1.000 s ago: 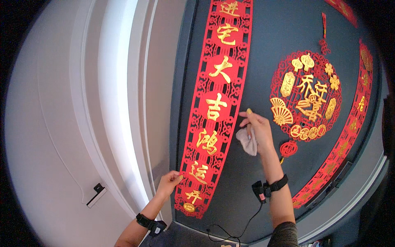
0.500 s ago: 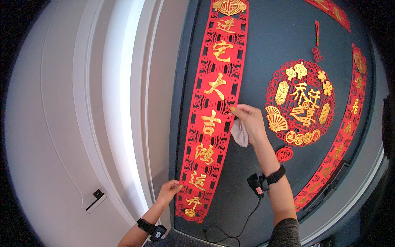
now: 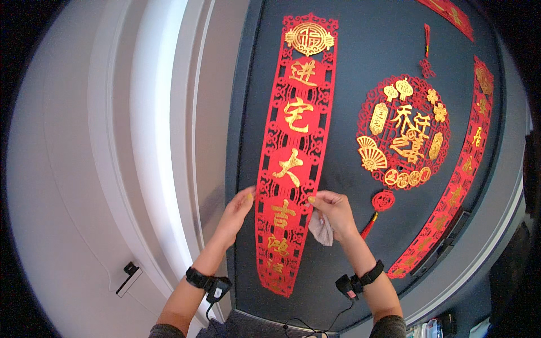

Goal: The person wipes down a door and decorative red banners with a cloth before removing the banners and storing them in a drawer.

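Note:
A long red cut-out paper couplet banner [image 3: 288, 146] with gold characters hangs against a dark door, its lower part looking foreshortened and bent. My right hand [image 3: 333, 211] pinches its right edge about two thirds of the way down. A crumpled pale cloth [image 3: 321, 230] hangs from the same hand, under the fingers. Across from it, my left hand [image 3: 238, 211] is closed at the left edge, thumb and fingertips together, slightly blurred. Both wrists wear black straps with small cabled boxes.
A round red and gold ornament [image 3: 403, 132] with a tassel hangs on the door [image 3: 338, 270]. Another red banner [image 3: 459, 188] runs down the door's right side, near a dark handle [image 3: 442, 248]. A bright vertical strip [image 3: 151, 124] and a small wall device [image 3: 129, 280] are on the left.
The banner has slid down relative to the door, and its top edge now shows. My right hand has come down with it. My left hand has moved up along the left edge.

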Motion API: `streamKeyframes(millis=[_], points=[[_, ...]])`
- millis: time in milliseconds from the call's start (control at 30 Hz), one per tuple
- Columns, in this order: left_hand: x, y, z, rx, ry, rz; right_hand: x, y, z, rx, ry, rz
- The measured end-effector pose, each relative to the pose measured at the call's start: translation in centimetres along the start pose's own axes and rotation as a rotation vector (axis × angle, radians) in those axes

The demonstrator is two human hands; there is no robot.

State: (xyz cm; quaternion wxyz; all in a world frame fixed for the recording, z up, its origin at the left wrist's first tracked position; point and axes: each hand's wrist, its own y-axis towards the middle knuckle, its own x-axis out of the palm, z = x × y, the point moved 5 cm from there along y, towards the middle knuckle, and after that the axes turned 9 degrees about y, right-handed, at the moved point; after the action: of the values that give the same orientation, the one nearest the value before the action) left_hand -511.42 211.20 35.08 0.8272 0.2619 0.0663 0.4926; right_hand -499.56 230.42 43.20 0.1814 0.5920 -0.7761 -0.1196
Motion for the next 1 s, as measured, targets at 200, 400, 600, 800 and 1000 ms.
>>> streamKeyframes(millis=[200,400,600,800,1000], points=[[1.8,1.8,3.0,0.018,-0.168,-0.06,-1.7,-4.0,3.6,0.111,-0.111,0.001],[2.8,3.1,3.8,0.003,-0.213,-0.091,-4.0,-7.6,6.7,0.223,-0.16,0.033],[5.1,3.5,3.8,-0.158,-0.143,-0.121,-5.9,-12.4,7.8,0.324,-0.127,0.097],[6.7,2.2,2.1,-0.211,-0.128,-0.262,-5.7,-16.1,7.9,0.427,-0.238,0.097],[12.3,-10.5,3.8,-0.214,-0.059,-0.324,-10.5,-30.3,7.4,0.399,-0.326,0.18]])
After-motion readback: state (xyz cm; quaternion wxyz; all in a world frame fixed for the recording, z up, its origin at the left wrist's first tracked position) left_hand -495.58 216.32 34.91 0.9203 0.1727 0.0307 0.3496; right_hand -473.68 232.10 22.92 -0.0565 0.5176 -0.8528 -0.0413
